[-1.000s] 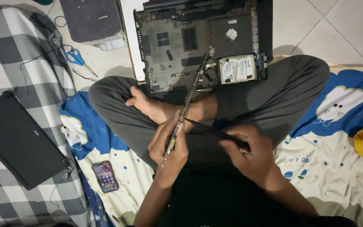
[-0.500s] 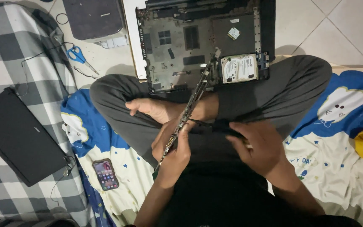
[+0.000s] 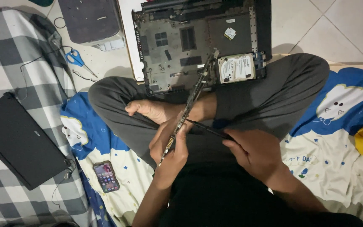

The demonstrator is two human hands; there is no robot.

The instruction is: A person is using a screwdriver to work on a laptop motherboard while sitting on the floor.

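Landmark: the opened laptop base (image 3: 198, 42), lying bottom-up on the tiled floor in front of the person's crossed legs.
Held part: a long, thin circuit strip (image 3: 188, 105), just on the near side of the laptop base, its top end overlapping the base's near edge beside the silver hard drive (image 3: 237, 68).
Long axis: the strip runs slantwise, from low by the lap up and away toward the laptop base, tilted a little to the right.
Left hand (image 3: 169, 145): its grip is closed round the lower end of the circuit strip, fingers wrapped, thumb along the edge.
Right hand (image 3: 255, 153): its grip is closed on a slim dark tool (image 3: 209, 129), held like a pen.
Tool to strip: the tool points leftward and its tip meets the strip just above the left hand's grip, crossing the strip's axis.
Nearer hand: the left is on the strip; the right stands off to the right, nearer the person than the laptop base.
Counts: one circuit strip, one tool, one laptop base, one hard drive.
Also about: one blue-handled scissors (image 3: 77, 59) left of the laptop base, one closed black laptop (image 3: 19, 141) far left on the checked blanket, one phone (image 3: 106, 176) on the patterned sheet, nearer than the base.
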